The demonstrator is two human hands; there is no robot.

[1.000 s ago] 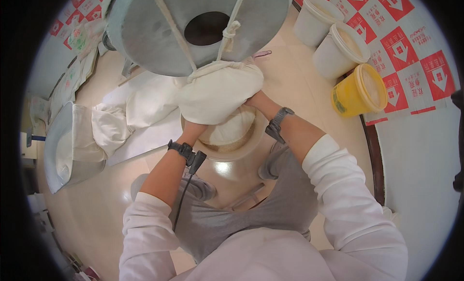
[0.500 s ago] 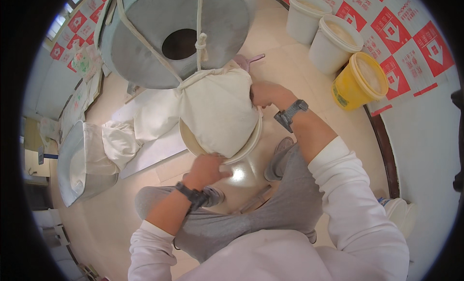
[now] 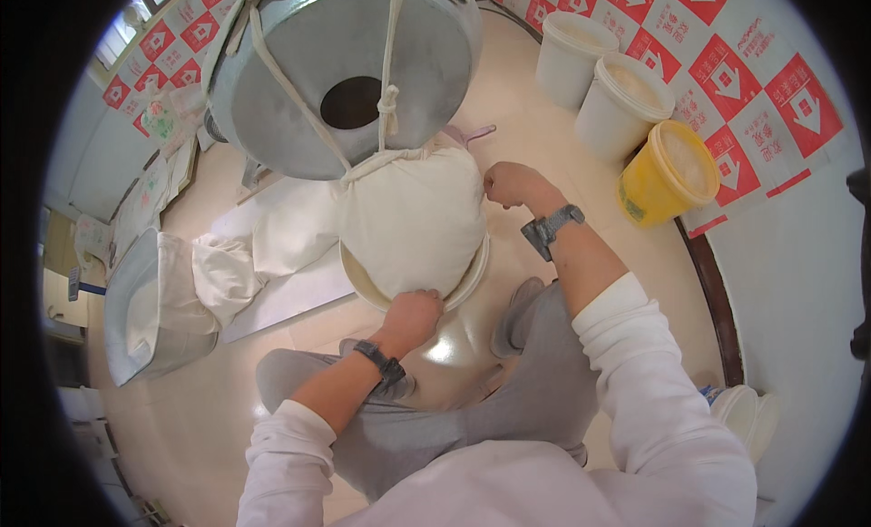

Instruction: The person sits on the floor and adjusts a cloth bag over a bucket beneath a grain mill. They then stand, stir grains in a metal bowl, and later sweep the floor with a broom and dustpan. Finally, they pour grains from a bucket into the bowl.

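A plump off-white cloth bag (image 3: 413,220) hangs from the mouth of a large grey metal drum (image 3: 272,82), tied with pale cloth straps. The bag's lower part sits in a cream bucket (image 3: 365,291) whose rim curves around it. My left hand (image 3: 415,318) is closed against the bag's lower front, by the bucket rim; what its fingers hold, if anything, is hidden. Just off the bag's right side, my right hand (image 3: 517,184) is curled into a loose fist with nothing seen in it. Dark bands circle both wrists.
From the bag's left side a cloth sleeve (image 3: 295,228) runs over a white board (image 3: 272,302) into a grey metal tub (image 3: 127,323). Two white buckets (image 3: 626,110) and a yellow bucket (image 3: 671,178) line the right wall. My legs straddle the floor in front of the cream bucket.
My left hand has moved right and up onto the bag's front, its fingers closing. My right hand has drawn slightly away from the bag's side. The bag looks rounder.
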